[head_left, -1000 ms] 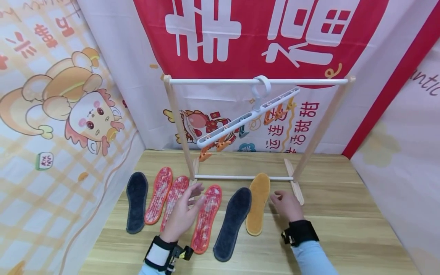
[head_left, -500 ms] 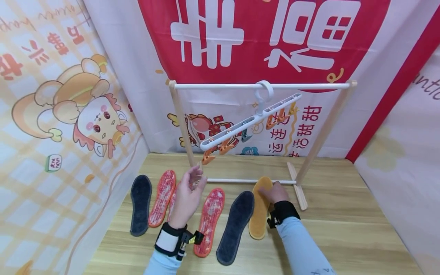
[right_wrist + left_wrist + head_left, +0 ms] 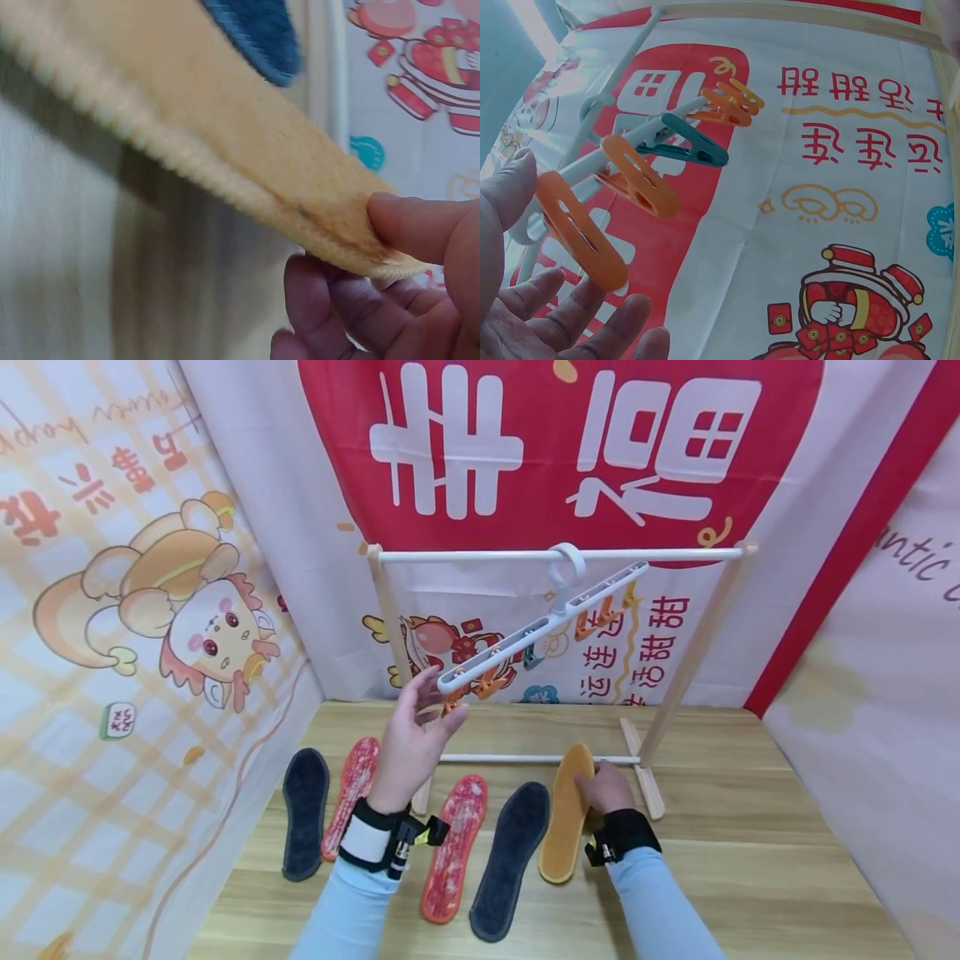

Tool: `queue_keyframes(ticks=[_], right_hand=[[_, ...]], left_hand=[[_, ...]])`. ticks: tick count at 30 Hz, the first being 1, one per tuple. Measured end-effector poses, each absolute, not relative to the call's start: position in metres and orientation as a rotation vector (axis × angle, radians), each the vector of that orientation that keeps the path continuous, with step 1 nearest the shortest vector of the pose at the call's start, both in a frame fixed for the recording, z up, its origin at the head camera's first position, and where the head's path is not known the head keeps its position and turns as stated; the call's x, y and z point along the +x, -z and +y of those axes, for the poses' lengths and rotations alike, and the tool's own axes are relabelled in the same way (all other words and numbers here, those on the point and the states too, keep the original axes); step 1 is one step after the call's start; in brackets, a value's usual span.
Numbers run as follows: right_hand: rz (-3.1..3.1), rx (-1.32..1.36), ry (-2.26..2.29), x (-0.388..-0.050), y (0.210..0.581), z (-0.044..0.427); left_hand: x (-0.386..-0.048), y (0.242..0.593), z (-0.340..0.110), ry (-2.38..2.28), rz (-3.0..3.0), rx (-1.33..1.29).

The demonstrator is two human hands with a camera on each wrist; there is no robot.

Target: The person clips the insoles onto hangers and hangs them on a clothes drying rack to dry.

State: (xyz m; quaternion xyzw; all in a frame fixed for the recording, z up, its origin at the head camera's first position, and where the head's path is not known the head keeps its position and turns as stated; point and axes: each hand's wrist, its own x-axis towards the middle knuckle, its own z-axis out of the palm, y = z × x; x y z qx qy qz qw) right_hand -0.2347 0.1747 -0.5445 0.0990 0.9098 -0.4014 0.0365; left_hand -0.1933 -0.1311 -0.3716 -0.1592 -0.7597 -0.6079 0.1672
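My right hand (image 3: 609,789) pinches the upper end of the yellow insole (image 3: 564,827); in the right wrist view the thumb lies on top of the insole (image 3: 225,142) with the fingers beneath, and its edge is lifted off the table. My left hand (image 3: 414,739) is raised at the near left end of the white clip hanger (image 3: 510,647), fingers spread around the end orange clip (image 3: 452,700). In the left wrist view that orange clip (image 3: 581,232) hangs between thumb and fingers, not visibly squeezed. The hanger's ring loops over the rack's top bar.
On the wooden table (image 3: 750,860) lie a dark insole (image 3: 305,814) at the left, red patterned insoles (image 3: 453,847) and another dark insole (image 3: 510,860) beside the yellow one. The rack's wooden post (image 3: 697,652) stands at the right, its foot (image 3: 648,785) near my right hand.
My left hand has risen from above the red insoles to the hanger's end clip. The right hand has moved left onto the yellow insole and taken hold of its upper end.
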Motion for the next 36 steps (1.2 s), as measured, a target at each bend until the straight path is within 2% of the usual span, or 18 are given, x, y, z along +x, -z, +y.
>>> queue_keyframes(ticks=[8, 18, 26, 36], right_hand=[[2.996, 0.288, 1.231, -0.218, 0.512, 0.190], [3.083, 0.122, 1.419, -0.184, 0.468, 0.188], [2.984, -0.073, 1.585, -0.156, 0.449, 0.165], [2.914, -0.313, 1.666, -0.132, 0.429, 0.125]], left_hand=[[-0.201, 0.366, -0.123, 1.662, -2.224, -0.508], [-0.199, 0.360, -0.127, 1.506, -2.216, -0.516], [-0.201, 0.355, -0.132, 1.542, -2.254, -0.501], [-0.213, 0.358, -0.136, 1.761, -2.367, -0.343]])
